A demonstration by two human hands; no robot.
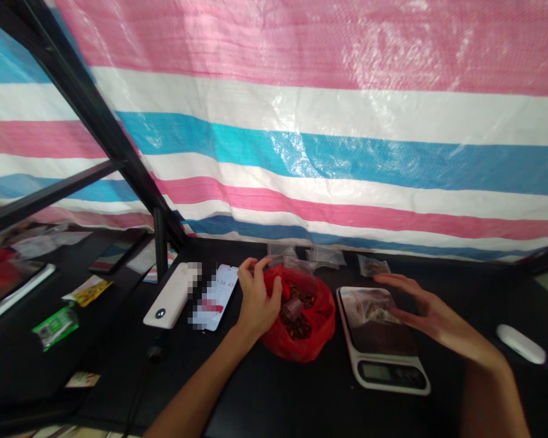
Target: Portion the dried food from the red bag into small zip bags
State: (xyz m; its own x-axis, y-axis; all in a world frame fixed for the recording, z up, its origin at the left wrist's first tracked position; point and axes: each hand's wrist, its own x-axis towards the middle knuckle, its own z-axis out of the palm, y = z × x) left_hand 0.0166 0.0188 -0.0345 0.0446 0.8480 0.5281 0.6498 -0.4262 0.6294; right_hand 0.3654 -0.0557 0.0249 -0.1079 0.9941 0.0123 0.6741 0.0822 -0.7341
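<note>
A red plastic bag with its mouth open sits on the black table. Inside it are small brown pieces and a small clear cup. My left hand is at the bag's left rim, fingers bent and apart, the thumb over the edge; I see nothing held in it. To the right is a kitchen scale with a small clear zip bag on its plate. Beside that zip bag, my right hand has thumb and fingers spread apart. Whether the thumb touches the zip bag, I cannot tell.
Behind the scale lies another small filled bag. Clear bags are behind the red bag. A lit phone and a white power bank lie left. A white oblong object is far right. A black frame post slants up left.
</note>
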